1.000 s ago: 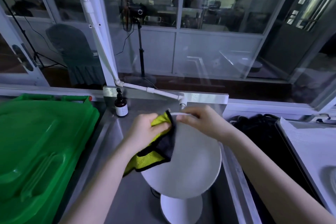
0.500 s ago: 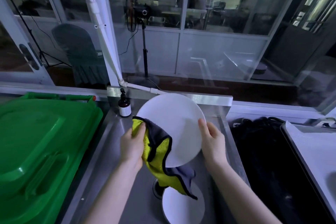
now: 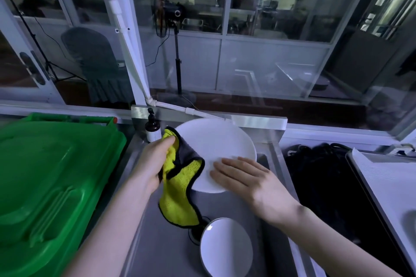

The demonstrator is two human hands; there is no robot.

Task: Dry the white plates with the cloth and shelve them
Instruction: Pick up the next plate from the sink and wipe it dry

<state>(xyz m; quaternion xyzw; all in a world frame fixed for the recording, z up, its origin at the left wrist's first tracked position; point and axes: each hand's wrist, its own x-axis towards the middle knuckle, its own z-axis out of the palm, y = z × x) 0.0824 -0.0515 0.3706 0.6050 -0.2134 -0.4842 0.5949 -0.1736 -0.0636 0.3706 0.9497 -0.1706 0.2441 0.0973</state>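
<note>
Left grip (image 3: 155, 161): clenched on the yellow-and-grey microfibre cloth (image 3: 180, 189), pinching it over the left rim of the round white plate (image 3: 213, 144). Whether its fingers hold the rim behind the cloth is hidden.
Right grip (image 3: 247, 180): released, fingers straight and flat on the plate's face near the lower edge.
Plate: held tilted above the stainless steel sink (image 3: 162, 243). A second round white plate (image 3: 226, 247) lies in the basin below.
Risk: the flat palm holds nothing, so a wet plate could slide down onto the second one and chip. The cloth's hanging tail could soak up water near the drain.
Edges: the plate's far rim is near the white pipe (image 3: 180, 109), and the brown pump bottle (image 3: 153, 128) stands just beside the left grip. A wide wipe could knock either.
Room: the green plastic bin lid (image 3: 56, 175) closes the left side and a black bundle (image 3: 319, 175) the right. Free space is likely upward and toward the person. No shelf is in view.
</note>
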